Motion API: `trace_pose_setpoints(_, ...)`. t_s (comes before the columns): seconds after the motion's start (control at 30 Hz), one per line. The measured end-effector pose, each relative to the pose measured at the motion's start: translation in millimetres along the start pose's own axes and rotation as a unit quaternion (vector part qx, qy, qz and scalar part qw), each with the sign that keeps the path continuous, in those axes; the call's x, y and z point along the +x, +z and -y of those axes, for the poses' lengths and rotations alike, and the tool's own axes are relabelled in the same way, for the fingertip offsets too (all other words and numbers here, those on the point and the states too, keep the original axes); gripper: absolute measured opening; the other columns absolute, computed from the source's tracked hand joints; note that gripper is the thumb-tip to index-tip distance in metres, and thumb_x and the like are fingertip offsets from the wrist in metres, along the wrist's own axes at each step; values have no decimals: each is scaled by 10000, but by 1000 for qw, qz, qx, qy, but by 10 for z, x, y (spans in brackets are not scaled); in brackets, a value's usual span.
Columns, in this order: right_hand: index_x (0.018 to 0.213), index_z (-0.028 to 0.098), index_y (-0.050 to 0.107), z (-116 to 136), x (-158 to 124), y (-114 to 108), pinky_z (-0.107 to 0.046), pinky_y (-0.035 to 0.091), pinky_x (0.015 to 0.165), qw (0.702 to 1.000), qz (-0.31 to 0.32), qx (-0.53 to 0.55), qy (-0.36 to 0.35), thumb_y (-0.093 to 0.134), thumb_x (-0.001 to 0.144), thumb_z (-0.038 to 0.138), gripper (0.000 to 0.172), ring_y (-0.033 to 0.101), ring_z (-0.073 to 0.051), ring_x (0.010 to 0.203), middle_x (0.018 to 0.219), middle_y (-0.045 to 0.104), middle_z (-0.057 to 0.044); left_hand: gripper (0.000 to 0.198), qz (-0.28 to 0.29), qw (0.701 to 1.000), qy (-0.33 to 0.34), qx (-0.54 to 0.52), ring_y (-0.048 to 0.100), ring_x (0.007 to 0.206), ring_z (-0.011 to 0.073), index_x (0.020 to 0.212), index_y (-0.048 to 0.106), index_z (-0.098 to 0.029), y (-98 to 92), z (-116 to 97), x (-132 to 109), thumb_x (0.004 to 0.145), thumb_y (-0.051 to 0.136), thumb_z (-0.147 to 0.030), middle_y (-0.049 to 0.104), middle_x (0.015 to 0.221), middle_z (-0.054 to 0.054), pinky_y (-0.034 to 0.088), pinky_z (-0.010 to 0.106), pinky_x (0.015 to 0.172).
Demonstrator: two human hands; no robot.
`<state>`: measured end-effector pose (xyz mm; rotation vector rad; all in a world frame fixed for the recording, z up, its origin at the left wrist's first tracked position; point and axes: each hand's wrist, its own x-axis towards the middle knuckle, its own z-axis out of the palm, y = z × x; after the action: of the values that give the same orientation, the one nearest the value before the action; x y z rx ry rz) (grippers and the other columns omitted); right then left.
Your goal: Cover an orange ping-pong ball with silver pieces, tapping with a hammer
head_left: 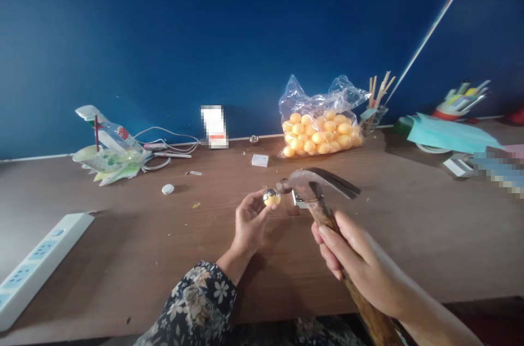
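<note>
My left hand [250,219] pinches a small round ball [272,198] between thumb and fingers. The ball looks shiny silver on top and yellow below. Wrapped round the wooden handle of a claw hammer [323,212] is my right hand [347,245]. The hammer's striking face points left, close beside the ball; whether they touch I cannot tell. Its claw points right. Partly hidden behind the hammer head, a small white box [301,203] lies on the table.
A clear bag of yellow balls [321,136] stands by the blue wall. A white box [260,160], a white disc [167,189] and a power strip [43,258] lie on the brown table [196,248]. A plastic bottle [125,137] and a cable [176,136] are at the left.
</note>
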<state>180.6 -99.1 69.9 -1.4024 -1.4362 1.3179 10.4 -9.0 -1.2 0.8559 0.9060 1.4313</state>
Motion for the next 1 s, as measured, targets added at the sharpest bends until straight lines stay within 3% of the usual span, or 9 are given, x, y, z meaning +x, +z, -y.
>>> trace_pose_setpoints(0.27, 846, 211, 432, 21, -9, 21, -241, 432, 519, 999, 10, -37, -14, 327, 956, 463, 294, 440, -94, 510, 610, 449, 52, 424, -10, 998, 1, 55, 695, 895, 205, 909, 654, -125, -4, 15, 7, 545, 831, -249, 739, 960, 112, 523, 340, 867)
trace_pose_setpoints(0.6, 882, 209, 455, 38, -5, 18, -261, 441, 559, 992, 5, -124, -27, 335, 959, 400, 239, 481, -109, 550, 646, 482, 34, 406, -12, 991, 35, 129, 703, 888, 201, 969, 658, -119, -26, 75, -5, 585, 784, -165, 744, 957, 109, 552, 333, 847)
trace_pose_setpoints(0.8, 910, 199, 483, 23, 13, -33, -245, 428, 508, 989, 3, -144, -34, 364, 945, 393, 230, 488, -115, 523, 622, 498, 30, 416, 3, 990, 30, 141, 703, 894, 210, 968, 661, -124, -50, 109, -5, 579, 795, -188, 741, 971, 108, 559, 329, 838)
trace_pose_setpoints(1.0, 959, 210, 513, 9, 3, -351, -263, 447, 551, 962, -118, -234, -73, 377, 927, 453, 281, 578, -163, 615, 700, 611, -28, 417, -22, 988, 33, 146, 701, 905, 205, 979, 661, -124, -52, 47, 33, 595, 793, -220, 742, 970, 108, 546, 339, 870)
